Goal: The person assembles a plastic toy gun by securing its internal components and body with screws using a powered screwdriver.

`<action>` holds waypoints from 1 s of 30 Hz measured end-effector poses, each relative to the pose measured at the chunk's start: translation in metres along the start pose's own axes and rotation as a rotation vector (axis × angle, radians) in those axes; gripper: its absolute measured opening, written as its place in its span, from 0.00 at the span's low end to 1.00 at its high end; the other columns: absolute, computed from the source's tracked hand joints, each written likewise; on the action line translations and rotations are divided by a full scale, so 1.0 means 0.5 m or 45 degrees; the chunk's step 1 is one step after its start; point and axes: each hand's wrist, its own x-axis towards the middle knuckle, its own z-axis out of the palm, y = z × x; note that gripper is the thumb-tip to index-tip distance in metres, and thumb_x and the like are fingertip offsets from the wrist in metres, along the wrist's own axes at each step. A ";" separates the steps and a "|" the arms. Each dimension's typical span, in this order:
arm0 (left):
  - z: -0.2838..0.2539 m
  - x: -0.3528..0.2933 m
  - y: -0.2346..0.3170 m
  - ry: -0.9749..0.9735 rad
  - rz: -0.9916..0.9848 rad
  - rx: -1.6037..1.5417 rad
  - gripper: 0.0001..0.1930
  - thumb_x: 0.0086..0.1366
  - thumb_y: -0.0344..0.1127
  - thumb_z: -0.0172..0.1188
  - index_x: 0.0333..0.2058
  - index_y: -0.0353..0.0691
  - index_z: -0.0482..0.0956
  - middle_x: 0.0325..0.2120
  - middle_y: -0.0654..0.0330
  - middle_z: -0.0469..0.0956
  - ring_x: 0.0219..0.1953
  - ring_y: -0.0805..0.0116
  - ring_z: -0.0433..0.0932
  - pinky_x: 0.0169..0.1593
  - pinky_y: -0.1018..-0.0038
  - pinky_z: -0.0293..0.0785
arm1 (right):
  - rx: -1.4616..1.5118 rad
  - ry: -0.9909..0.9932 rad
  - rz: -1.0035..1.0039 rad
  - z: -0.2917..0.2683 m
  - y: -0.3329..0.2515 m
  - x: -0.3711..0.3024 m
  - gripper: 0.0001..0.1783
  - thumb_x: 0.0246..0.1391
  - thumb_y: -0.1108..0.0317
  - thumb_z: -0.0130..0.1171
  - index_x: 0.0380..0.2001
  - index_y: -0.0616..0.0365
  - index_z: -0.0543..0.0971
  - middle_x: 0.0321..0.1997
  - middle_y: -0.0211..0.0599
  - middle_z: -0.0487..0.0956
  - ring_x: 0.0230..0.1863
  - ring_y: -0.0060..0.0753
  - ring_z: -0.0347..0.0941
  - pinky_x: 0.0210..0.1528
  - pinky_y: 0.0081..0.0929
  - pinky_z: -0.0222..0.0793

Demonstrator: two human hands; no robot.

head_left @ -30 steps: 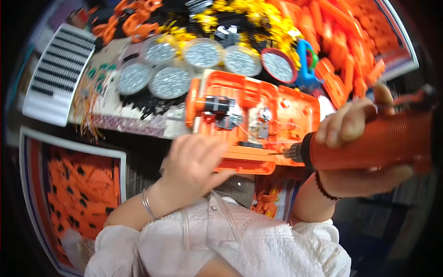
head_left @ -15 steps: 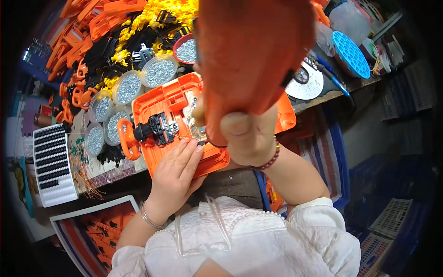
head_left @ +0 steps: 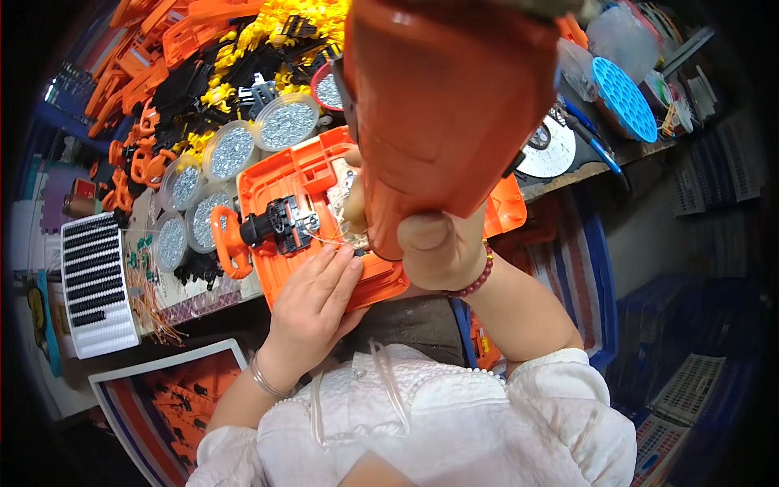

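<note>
The right hand has its fingers wrapped around a bulky orange-red plastic power tool, which rises large above them, so its tip is hidden from me. Left of these fingers, and partly under the tool, lies the shallow bright-orange plastic shell. The left hand lays its straight fingers upon the shell's near side, and they touch it; whether its thumb also pinches the rim, I cannot tell. Just ahead of the left fingertips runs a thin pale wire, and farther ahead, to their left, sits a black gear mechanism inside the shell. In my judgement, the main danger is a slip of the tool: because the fingertips rest near its lower end, a sliding tip could hurt them, or could catch the loose wire and damage it. The shell's near corner, beneath the left hand, seems to reach past the edge of the table; therefore a strong push downward there could tip the shell, if the left fingers support it poorly.
</note>
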 end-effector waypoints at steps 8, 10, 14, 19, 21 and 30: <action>-0.072 0.040 -0.037 -0.100 -0.292 -0.239 0.04 0.58 0.27 0.58 0.32 0.35 0.75 0.27 0.53 0.73 0.31 0.53 0.76 0.35 0.61 0.73 | -0.030 -0.186 0.000 0.009 -0.027 0.087 0.20 0.59 0.53 0.55 0.37 0.63 0.70 0.22 0.30 0.74 0.21 0.17 0.68 0.23 0.20 0.65; -0.082 0.065 -0.059 -0.157 -0.290 -0.013 0.03 0.54 0.23 0.56 0.29 0.35 0.74 0.25 0.52 0.72 0.29 0.52 0.76 0.33 0.62 0.73 | -0.519 -0.175 -0.057 0.033 -0.062 0.140 0.43 0.59 0.32 0.33 0.45 0.70 0.70 0.20 0.35 0.75 0.22 0.25 0.71 0.27 0.21 0.66; -0.064 0.093 -0.092 -0.547 -0.206 0.161 0.05 0.49 0.23 0.56 0.27 0.34 0.73 0.27 0.52 0.73 0.29 0.54 0.77 0.33 0.65 0.74 | -0.729 -0.193 -0.185 0.026 -0.075 0.153 0.34 0.64 0.45 0.41 0.54 0.69 0.67 0.44 0.40 0.76 0.43 0.24 0.72 0.44 0.22 0.66; -0.078 0.049 -0.113 -0.185 -0.281 -0.294 0.06 0.58 0.28 0.58 0.34 0.35 0.78 0.28 0.56 0.75 0.29 0.60 0.77 0.32 0.70 0.73 | -1.441 -0.150 0.245 -0.118 -0.054 -0.038 0.25 0.50 0.70 0.61 0.52 0.64 0.70 0.44 0.45 0.74 0.46 0.38 0.71 0.48 0.30 0.66; -0.070 0.075 -0.107 -0.162 -0.292 -0.641 0.06 0.59 0.28 0.59 0.36 0.36 0.78 0.28 0.57 0.76 0.28 0.63 0.77 0.32 0.71 0.73 | -1.025 0.002 0.772 -0.156 -0.035 -0.111 0.14 0.52 0.73 0.61 0.43 0.65 0.77 0.39 0.37 0.78 0.36 0.27 0.76 0.39 0.23 0.71; -0.040 0.109 -0.116 -0.448 -0.298 -1.311 0.11 0.58 0.24 0.60 0.41 0.34 0.78 0.26 0.56 0.78 0.32 0.67 0.81 0.36 0.75 0.76 | -0.827 0.030 0.135 -0.044 0.052 -0.024 0.08 0.49 0.81 0.60 0.35 0.66 0.78 0.33 0.35 0.80 0.34 0.22 0.77 0.36 0.20 0.73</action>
